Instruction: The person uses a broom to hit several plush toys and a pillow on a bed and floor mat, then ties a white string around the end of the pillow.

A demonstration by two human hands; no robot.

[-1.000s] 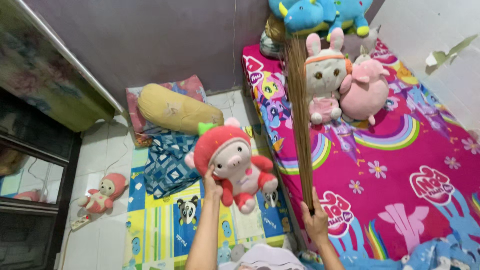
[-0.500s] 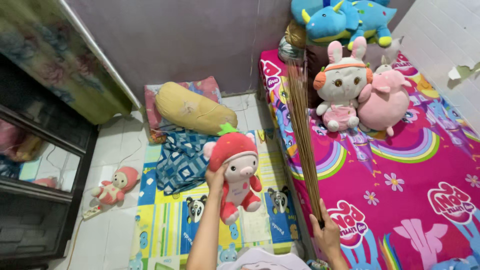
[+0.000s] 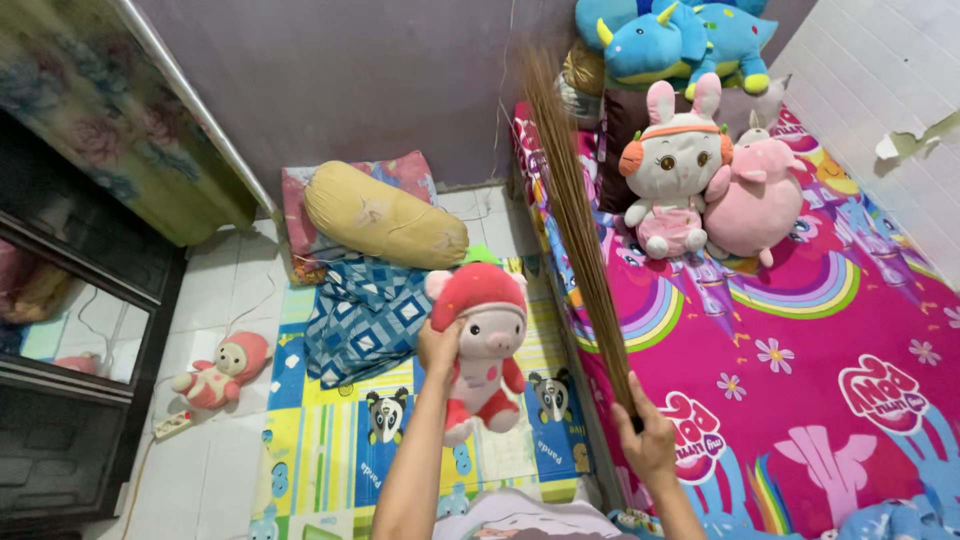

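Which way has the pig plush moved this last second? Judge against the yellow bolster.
Yes. The pig plush has sunk away from the camera toward the play mat: it looks smaller against the same-sized yellow bolster.

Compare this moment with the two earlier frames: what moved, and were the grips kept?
The left hand has lowered the pig plush from beside the bed down over the play mat. The right hand keeps gripping the stick broom, still raised over the bed's edge. Both grips unchanged; toys on the bed stayed put.
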